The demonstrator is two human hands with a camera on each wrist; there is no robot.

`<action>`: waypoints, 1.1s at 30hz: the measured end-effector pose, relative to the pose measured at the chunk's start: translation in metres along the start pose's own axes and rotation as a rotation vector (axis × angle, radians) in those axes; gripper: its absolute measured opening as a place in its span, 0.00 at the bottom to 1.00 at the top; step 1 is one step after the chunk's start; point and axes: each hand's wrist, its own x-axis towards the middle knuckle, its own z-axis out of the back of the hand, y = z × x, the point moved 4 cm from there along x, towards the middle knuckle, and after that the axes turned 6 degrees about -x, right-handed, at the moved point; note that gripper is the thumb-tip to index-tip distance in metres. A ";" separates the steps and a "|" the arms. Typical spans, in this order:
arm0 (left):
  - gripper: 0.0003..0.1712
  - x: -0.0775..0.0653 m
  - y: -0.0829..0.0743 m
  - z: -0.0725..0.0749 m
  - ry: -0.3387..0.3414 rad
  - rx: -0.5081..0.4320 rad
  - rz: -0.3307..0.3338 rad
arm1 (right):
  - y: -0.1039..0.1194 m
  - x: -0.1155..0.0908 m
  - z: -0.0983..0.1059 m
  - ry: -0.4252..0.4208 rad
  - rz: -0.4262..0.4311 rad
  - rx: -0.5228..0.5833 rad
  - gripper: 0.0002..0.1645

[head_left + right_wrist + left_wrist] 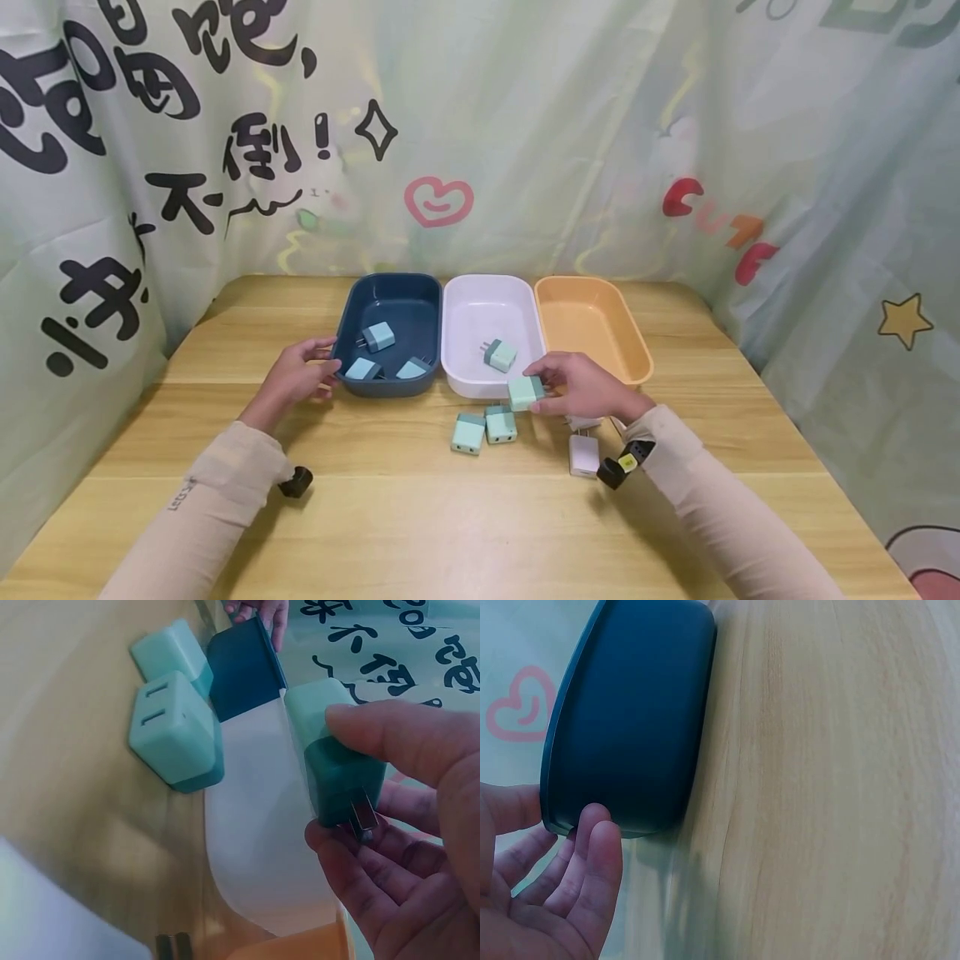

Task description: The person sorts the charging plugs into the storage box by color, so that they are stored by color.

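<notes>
Between thumb and fingers, my right hand (pixel 581 385) holds a pale green plug-in charger (pixel 522 393) above the front right corner of the white bin (pixel 457 385). Its darker end and metal prongs (pixel 364 815) point back toward the palm in the right wrist view. A similar green charger (pixel 500 356) lies inside that bin. My left hand (pixel 295 375) touches the left side of the navy bin (pixel 390 389), fingers spread at the rim and corner. Three light blue chargers, one a blue charger (pixel 380 335) near the middle, lie in the navy bin.
Two green chargers (pixel 468 434) stand side by side before the white bin. A pale pinkish-white charger (pixel 584 455) lies under the right wrist, another partly hidden behind it. An orange bin (pixel 592 321) adjoins the white one. A printed curtain (pixel 525 150) hangs behind the wooden table (pixel 405 533).
</notes>
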 end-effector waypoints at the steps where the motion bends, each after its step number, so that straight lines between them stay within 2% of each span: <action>1: 0.32 0.000 0.000 0.000 0.000 -0.001 0.000 | 0.000 0.001 0.001 -0.002 -0.003 -0.002 0.26; 8: 0.32 0.000 -0.001 -0.001 0.002 0.004 -0.001 | 0.003 0.008 0.006 -0.014 -0.031 -0.016 0.26; 13: 0.32 0.000 -0.001 0.000 -0.005 0.008 0.005 | 0.005 0.016 0.010 -0.054 -0.036 -0.013 0.27; 21: 0.32 -0.001 0.000 0.000 -0.009 0.005 0.004 | 0.002 0.026 0.015 -0.095 -0.042 -0.073 0.26; 33: 0.32 0.001 0.003 0.001 -0.005 -0.003 -0.026 | -0.007 0.050 0.018 -0.150 -0.090 -0.057 0.27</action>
